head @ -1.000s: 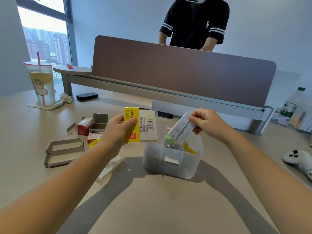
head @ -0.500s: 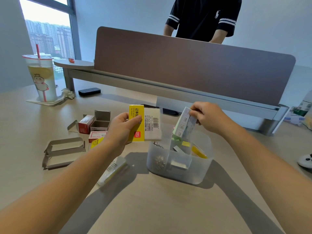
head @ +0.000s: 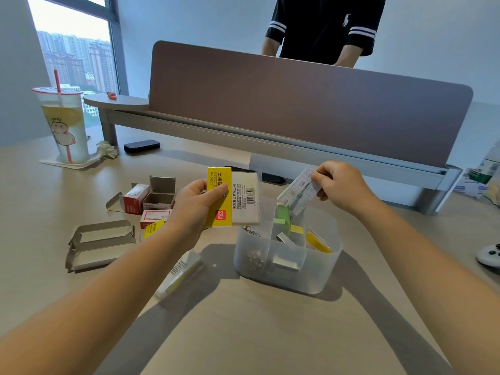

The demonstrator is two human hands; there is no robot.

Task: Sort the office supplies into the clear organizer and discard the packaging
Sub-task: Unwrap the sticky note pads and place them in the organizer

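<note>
organizer (head: 319, 269): clear tub, upright on desk, clips and small packs inside | yellow pack (head: 232, 197): held up, just left of tub | pale pack (head: 299, 194): tilted, over tub | open boxes (head: 101, 243): flat, far left

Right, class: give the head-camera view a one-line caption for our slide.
Left hand holds a yellow sticky-note pack while the right hand lowers a label pack into the clear organizer.

Yellow sticky-note pack (head: 232, 197) at centre frame reading "STICKY NOTES", red "deli" logo near its bottom edge, barcode on its white back, other print too small to read
</note>
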